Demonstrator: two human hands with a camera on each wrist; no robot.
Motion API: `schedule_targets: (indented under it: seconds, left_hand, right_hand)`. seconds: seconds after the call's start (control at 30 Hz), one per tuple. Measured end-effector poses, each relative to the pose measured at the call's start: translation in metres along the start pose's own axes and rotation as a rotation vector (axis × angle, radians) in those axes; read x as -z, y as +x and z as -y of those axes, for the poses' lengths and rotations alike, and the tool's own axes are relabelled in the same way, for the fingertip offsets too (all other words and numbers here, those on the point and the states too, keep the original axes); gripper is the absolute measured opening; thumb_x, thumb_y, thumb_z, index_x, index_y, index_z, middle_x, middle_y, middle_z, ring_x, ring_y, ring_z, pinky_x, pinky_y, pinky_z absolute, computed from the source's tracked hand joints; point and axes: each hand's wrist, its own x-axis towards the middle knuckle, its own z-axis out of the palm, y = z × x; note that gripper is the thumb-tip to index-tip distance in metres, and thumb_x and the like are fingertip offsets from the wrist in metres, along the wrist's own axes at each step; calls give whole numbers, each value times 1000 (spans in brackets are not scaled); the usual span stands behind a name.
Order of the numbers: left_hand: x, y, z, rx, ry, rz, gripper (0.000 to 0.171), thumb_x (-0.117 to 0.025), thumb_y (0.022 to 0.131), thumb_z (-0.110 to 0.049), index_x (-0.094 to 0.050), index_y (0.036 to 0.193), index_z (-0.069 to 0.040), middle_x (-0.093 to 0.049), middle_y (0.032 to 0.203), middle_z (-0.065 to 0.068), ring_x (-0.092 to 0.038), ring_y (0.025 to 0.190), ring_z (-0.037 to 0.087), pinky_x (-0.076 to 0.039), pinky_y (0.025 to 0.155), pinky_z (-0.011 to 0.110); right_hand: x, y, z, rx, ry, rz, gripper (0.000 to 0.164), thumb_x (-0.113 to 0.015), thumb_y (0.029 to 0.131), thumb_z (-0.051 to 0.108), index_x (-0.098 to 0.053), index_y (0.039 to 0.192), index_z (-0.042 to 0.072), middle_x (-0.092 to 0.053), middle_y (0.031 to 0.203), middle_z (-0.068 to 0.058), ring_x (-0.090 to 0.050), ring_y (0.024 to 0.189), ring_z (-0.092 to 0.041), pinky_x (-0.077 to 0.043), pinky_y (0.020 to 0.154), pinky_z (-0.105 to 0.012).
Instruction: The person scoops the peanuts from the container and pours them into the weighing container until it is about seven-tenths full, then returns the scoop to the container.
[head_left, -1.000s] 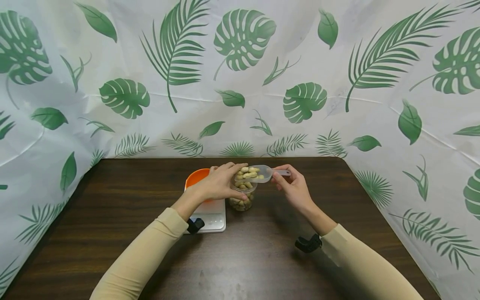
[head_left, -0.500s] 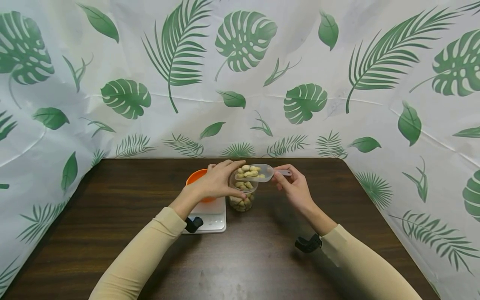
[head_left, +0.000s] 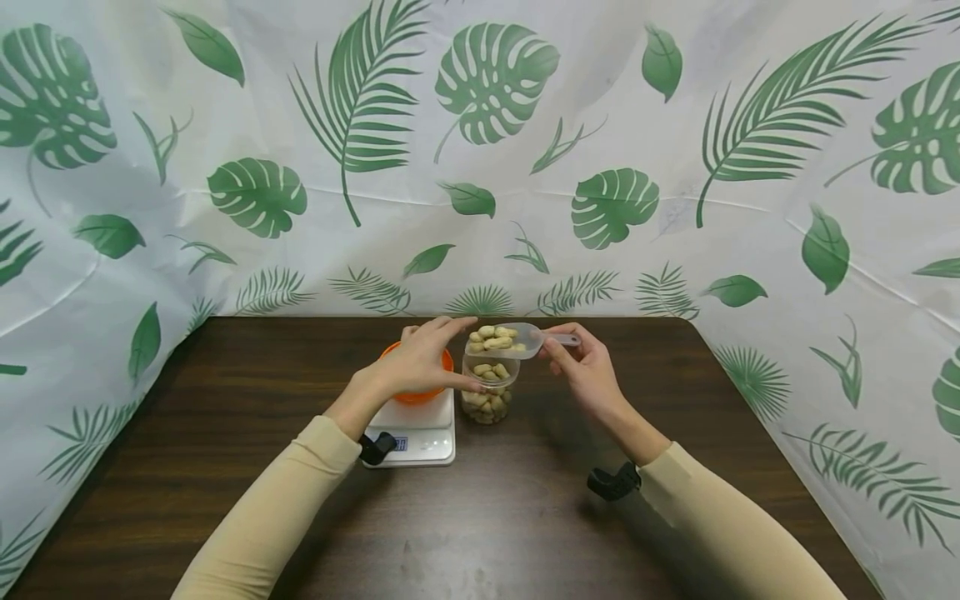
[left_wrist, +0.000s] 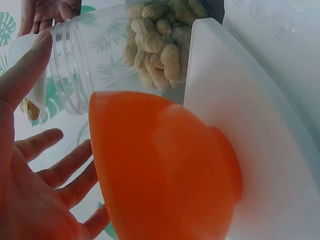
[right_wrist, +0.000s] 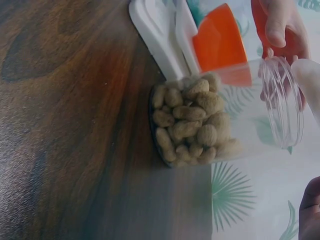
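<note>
A translucent scoop [head_left: 528, 340] loaded with peanuts [head_left: 491, 337] hangs just above the mouth of a clear jar [head_left: 491, 375]. My right hand [head_left: 588, 367] pinches the scoop's handle between thumb and fingers. Peanuts partly fill the jar, as the right wrist view shows, and it stands upright on the table. Beside the jar's rim, my left hand [head_left: 420, 358] is spread with thumb and fingers apart, holding nothing. Below that hand an orange bowl [left_wrist: 160, 165] sits on a white kitchen scale [head_left: 431, 442]; the hand partly hides the bowl in the head view.
The dark wooden table [head_left: 510, 525] reaches back to a white leaf-print curtain [head_left: 525, 208]. The jar stands close to the scale's right side. A black wrist camera [head_left: 613, 482] is worn on the right wrist, another on the left.
My left hand has drawn back leftward from the jar's rim, baring more of the jar and the scale's display. The loaded scoop has shifted slightly and stays over the jar.
</note>
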Motion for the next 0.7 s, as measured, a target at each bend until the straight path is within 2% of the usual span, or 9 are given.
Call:
schedule_targets:
  seconds: [0.07, 0.3, 0.43, 0.6, 0.7]
  left_hand:
    - [0, -2, 2, 5, 0, -8, 102, -83, 80, -59, -35, 161, -20, -42, 156, 10, -40, 142, 30, -24, 109, 64]
    - [3, -11, 10, 32, -20, -44, 103, -83, 78, -61, -38, 160, -20, -44, 154, 10, -41, 141, 29, -24, 108, 63]
    - [5, -16, 16, 53, -25, -60, 101, -84, 79, -57, -38, 160, -19, -44, 154, 12, -41, 140, 32, -24, 107, 65]
    - [6, -26, 25, 97, -57, -83, 101, -85, 79, -53, -36, 160, -16, -42, 154, 15, -40, 141, 36, -23, 107, 68]
    - [6, -33, 29, 124, -75, -97, 103, -85, 79, -53, -36, 160, -13, -42, 153, 16, -39, 141, 36, -23, 107, 69]
  right_hand:
    - [-2, 2, 2, 7, 0, 7, 25, -62, 104, 12, -62, 118, -9, -69, 93, -21, -54, 69, -17, -47, 63, -27]
    - [-8, 8, 6, 29, -1, 32, 22, -62, 104, 8, -63, 117, -9, -70, 89, -8, -56, 71, -19, -48, 63, -26]
    - [-12, 9, 9, 30, 16, 42, 23, -61, 104, 7, -61, 118, -11, -70, 91, -12, -58, 74, -15, -49, 64, -27]
    - [-16, 11, 12, 18, 16, 54, 23, -62, 104, 9, -62, 118, -9, -70, 89, -5, -55, 71, -16, -46, 62, -25]
    - [-19, 13, 12, 18, 10, 60, 22, -63, 103, 9, -63, 118, -7, -70, 88, -6, -54, 69, -16, -45, 61, -24]
